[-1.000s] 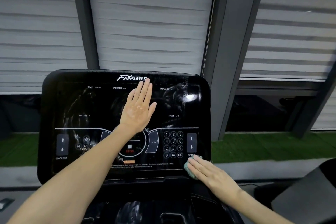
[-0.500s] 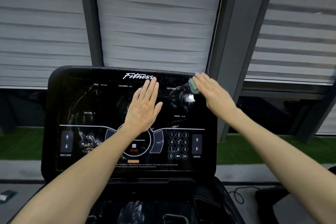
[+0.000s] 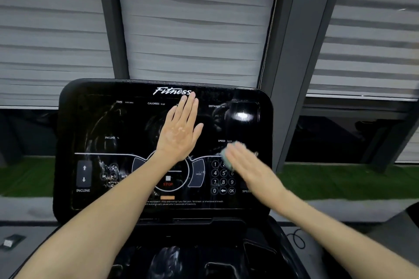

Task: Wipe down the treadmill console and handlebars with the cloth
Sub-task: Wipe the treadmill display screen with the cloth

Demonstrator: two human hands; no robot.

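Treadmill console (image 3: 102, 120), black and glossy, stands tilted up in front of us and fills the middle of our view, with smeared streaks across its left half. At its far left we see the INCLINE arrow buttons (image 3: 84, 173). Moving right, our left hand (image 3: 181, 129) lies flat on the centre of the panel, fingers straight and close together, thumb spread out to the side, fingertips just under the "Fitness" lettering. Below that wrist sits the round STOP button (image 3: 168, 182). Further right is the number keypad (image 3: 223, 178), its upper right corner covered by the cloth (image 3: 226, 157), a small pale green wad pressed against the panel. Our right hand (image 3: 247, 165) lies on top of the cloth, fingers stretched out over it; the hand is blurred, so we cannot tell whether the thumb hooks round the cloth. On the floor to the right of the treadmill lies a looped dark cable (image 3: 297, 239).
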